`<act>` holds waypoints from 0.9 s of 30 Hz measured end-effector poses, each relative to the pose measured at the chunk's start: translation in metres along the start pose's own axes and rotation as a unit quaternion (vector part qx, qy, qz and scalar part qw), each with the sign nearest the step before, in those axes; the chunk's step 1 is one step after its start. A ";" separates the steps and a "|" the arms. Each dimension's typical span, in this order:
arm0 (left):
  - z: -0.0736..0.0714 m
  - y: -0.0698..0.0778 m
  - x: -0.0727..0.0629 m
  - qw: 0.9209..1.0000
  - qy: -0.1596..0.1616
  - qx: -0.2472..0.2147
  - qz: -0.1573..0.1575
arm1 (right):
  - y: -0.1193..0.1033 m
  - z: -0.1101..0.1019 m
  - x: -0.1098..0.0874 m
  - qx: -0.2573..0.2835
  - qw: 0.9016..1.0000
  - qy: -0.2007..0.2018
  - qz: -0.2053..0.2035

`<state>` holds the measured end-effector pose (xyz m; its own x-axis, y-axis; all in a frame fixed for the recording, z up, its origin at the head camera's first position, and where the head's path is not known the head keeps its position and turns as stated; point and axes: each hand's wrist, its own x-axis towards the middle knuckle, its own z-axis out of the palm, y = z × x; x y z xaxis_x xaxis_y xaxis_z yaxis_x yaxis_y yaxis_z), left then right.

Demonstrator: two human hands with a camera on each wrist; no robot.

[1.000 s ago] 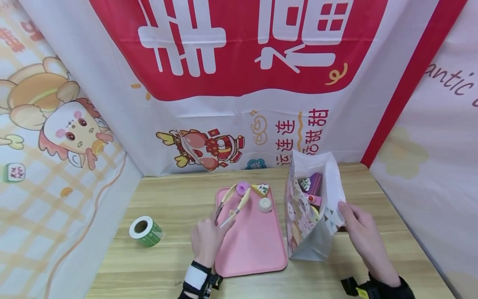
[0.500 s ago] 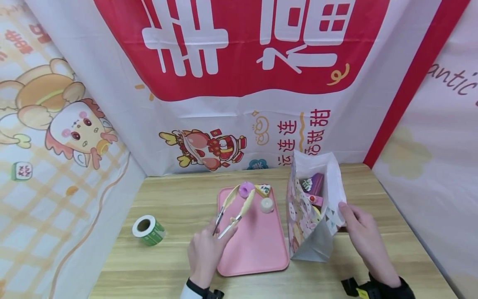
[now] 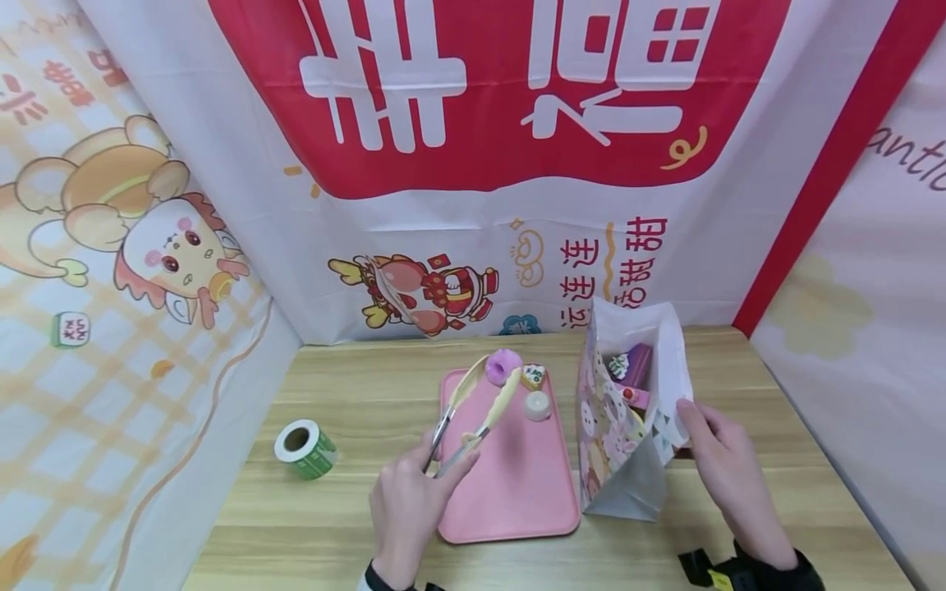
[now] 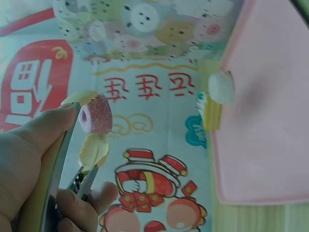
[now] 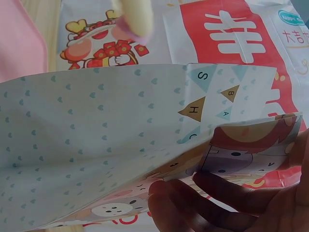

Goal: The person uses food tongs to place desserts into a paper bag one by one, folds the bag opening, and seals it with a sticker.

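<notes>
My left hand (image 3: 414, 497) grips a pair of tongs (image 4: 60, 166) with metal arms and cream tips. Between those tips sits a purple toy donut (image 3: 503, 367), raised above the far end of a pink tray (image 3: 510, 492). The left wrist view shows the donut (image 4: 96, 115) held from both sides. My right hand (image 3: 727, 468) pinches the right edge of a patterned paper bag (image 3: 628, 484), keeping its mouth spread. Inside the bag lie a purple box-like item (image 3: 637, 365) and a pink item (image 3: 634, 397); deeper contents are partly hidden.
On the tray are a toy cake slice (image 3: 534, 377) and a small round whitish piece (image 3: 538, 406). A green and white sticker roll (image 3: 305, 450) stands at the left of the wooden table (image 3: 362, 394). Printed cloth hangs behind and at both sides.
The tongs have lifted the purple donut up off the tray. My right hand keeps its hold on the bag. The head view has shifted slightly left.
</notes>
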<state>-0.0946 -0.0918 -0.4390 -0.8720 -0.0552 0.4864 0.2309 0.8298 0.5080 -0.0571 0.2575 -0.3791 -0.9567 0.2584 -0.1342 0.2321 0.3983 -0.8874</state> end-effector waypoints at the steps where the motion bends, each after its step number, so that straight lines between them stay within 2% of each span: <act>1: -0.001 0.003 0.000 1.000 0.005 -0.010 0.004 | 0.000 0.000 0.000 0.000 1.000 0.001 -0.001; 6: -0.002 0.022 0.001 0.998 0.021 -0.064 0.018 | 0.000 -0.003 -0.001 0.000 1.000 0.003 -0.007; 11: 0.000 0.041 0.006 0.995 0.009 -0.095 0.040 | -0.001 -0.004 -0.001 -0.003 1.000 0.004 -0.007; 16: 0.000 0.060 0.020 0.989 -0.003 -0.115 0.091 | 0.001 -0.005 -0.003 -0.002 1.000 0.007 -0.001; 22: 0.002 0.083 0.041 0.977 -0.008 -0.147 0.155 | 0.003 -0.004 -0.004 0.003 1.000 0.013 -0.003; 27: 0.012 0.095 0.049 0.971 -0.024 -0.164 0.171 | 0.004 -0.002 -0.004 0.008 1.000 0.013 -0.010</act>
<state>-0.1207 -0.0090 -0.3755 -0.7371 0.2254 0.6371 0.6291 0.5731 0.5251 -0.0515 0.2599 -0.3812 -0.9560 0.2740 -0.1050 0.2100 0.3893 -0.8969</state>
